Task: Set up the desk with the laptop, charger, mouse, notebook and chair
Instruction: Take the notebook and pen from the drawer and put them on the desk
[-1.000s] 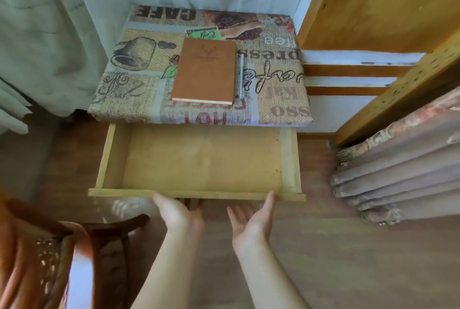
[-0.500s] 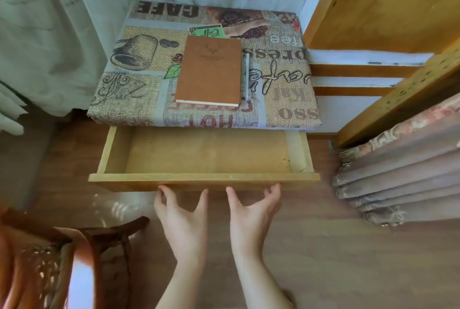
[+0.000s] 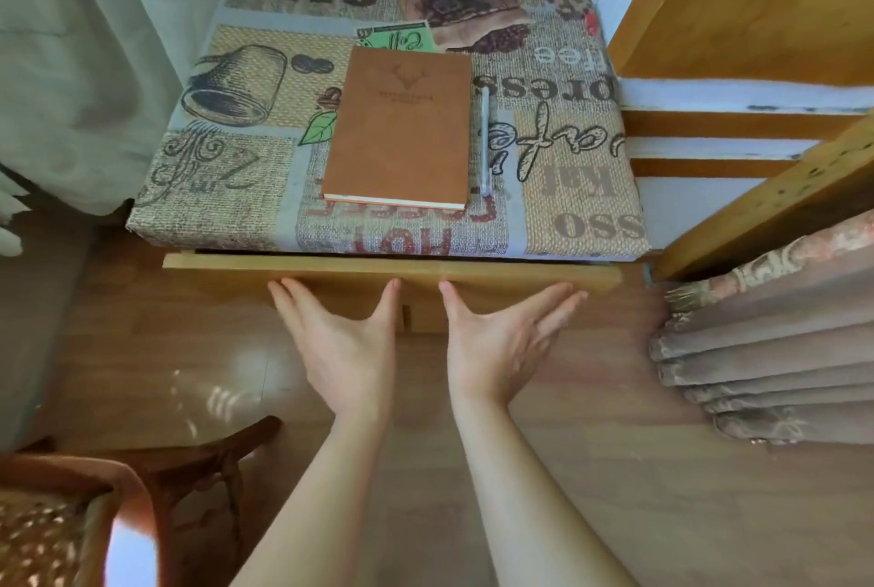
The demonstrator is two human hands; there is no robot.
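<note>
A brown notebook point(image 3: 399, 130) with a deer emblem lies closed on the small desk point(image 3: 581, 189), whose top is covered in a coffee-print cloth. A white pen point(image 3: 485, 141) lies along the notebook's right side. The desk's wooden drawer point(image 3: 227, 265) is pushed almost fully in. My left hand point(image 3: 343, 345) and my right hand point(image 3: 496, 340) are flat against the drawer front, fingers spread, holding nothing. A dark wooden chair point(image 3: 179, 473) with a woven seat stands at the lower left. No laptop, charger or mouse is in view.
White curtains point(image 3: 71, 66) hang at the left and behind the desk. A yellow wooden shelf unit point(image 3: 756, 42) stands at the right, with a folded patterned curtain point(image 3: 766, 350) below it. The floor point(image 3: 591, 492) is wooden.
The open, empty drawer has slid in under the desk top until only its front shows. Both my hands moved forward with it, palms on the front.
</note>
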